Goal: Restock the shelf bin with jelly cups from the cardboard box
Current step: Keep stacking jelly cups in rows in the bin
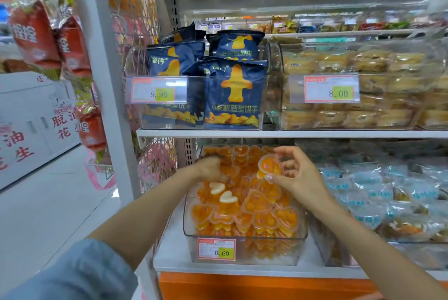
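Orange jelly cups, left hand seemingly half-buried

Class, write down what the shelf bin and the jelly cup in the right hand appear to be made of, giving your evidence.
Shelf bin: clear, glossy rigid plastic, probably acrylic; its contents show through the walls. Jelly cup, pinched by the right hand: likely thin translucent plastic; the orange filling shows through.

Upper shelf: navy biscuit bags in a clear bin, beside wrapped pastries, with price tags reading 9.90 and 8.00; red snack packs hang at left.
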{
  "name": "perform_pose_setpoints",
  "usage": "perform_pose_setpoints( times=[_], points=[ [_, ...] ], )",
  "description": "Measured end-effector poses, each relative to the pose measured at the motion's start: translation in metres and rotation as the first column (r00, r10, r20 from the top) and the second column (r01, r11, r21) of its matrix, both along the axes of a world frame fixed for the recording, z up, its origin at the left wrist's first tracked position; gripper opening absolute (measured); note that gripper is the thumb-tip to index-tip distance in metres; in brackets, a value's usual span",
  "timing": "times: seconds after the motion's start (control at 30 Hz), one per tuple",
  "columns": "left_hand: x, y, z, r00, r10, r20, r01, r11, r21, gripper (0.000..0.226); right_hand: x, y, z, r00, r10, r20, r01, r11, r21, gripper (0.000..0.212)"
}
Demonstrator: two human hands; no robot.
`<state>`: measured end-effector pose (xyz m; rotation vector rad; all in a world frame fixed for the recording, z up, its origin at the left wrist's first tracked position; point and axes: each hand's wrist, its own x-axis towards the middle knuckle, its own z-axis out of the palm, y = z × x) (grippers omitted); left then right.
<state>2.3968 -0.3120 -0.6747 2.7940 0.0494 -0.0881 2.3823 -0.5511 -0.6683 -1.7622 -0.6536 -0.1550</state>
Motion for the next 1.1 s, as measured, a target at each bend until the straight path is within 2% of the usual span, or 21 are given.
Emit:
perform_pose_setpoints(
  times=[0.07,0.17,0.23,0.37,0.57,0.63,0.77,0.93,1.03,1.1],
  points=[
    [0.002,0.004,0.0,1.0,0.001,0.013,-0.001,1.0,-0.014,0.045,0.002,-0.001,0.0,1.0,0.007,0.002,-0.007,1.0,0.005,0.051],
    [0.002,0.018,0.011,0.984,0.111,0.136,-0.096,0.989,-0.112,0.042,0.007,-0.002,-0.003,1.0,0.006,-0.009,-0.006,1.0,0.01,0.052],
    [0.004,0.027,0.017,0.975,0.128,0.181,-0.101,0.983,-0.152,0.046,0.01,-0.003,-0.005,1.0,-0.011,-0.021,0.011,1.0,0.009,0.052],
    [0.003,0.026,0.012,0.996,0.089,0.009,-0.087,0.992,-0.096,0.052,0.013,-0.006,-0.006,0.999,-0.026,-0.04,0.026,1.0,0.004,0.051],
    [-0.004,0.024,0.012,0.976,0.003,0.218,-0.014,0.999,0.047,0.036,0.016,-0.004,-0.01,0.999,-0.023,-0.038,0.023,1.0,0.005,0.053],
    [-0.005,0.022,0.009,0.972,-0.013,0.235,-0.005,0.997,0.075,0.03,0.016,-0.003,-0.012,0.999,-0.025,-0.032,0.025,1.0,0.004,0.054],
    [-0.005,0.019,0.003,0.974,-0.104,0.203,0.105,0.994,0.01,0.018,0.015,0.0,-0.012,0.999,-0.03,-0.02,0.03,1.0,-0.004,0.055],
    [-0.013,0.014,0.005,0.994,-0.063,0.088,0.075,0.986,-0.148,0.052,0.015,0.0,-0.014,0.999,-0.028,-0.022,0.028,1.0,-0.012,0.054],
    [-0.011,0.011,0.004,0.998,-0.051,0.02,0.053,0.991,-0.125,0.054,0.014,0.001,-0.015,0.999,-0.024,-0.025,0.024,1.0,-0.017,0.054],
    [-0.01,0.011,0.004,0.999,-0.043,-0.031,0.036,0.982,-0.185,0.056,0.015,0.002,-0.015,0.999,-0.015,-0.033,0.014,1.0,-0.006,0.054]
  ],
)
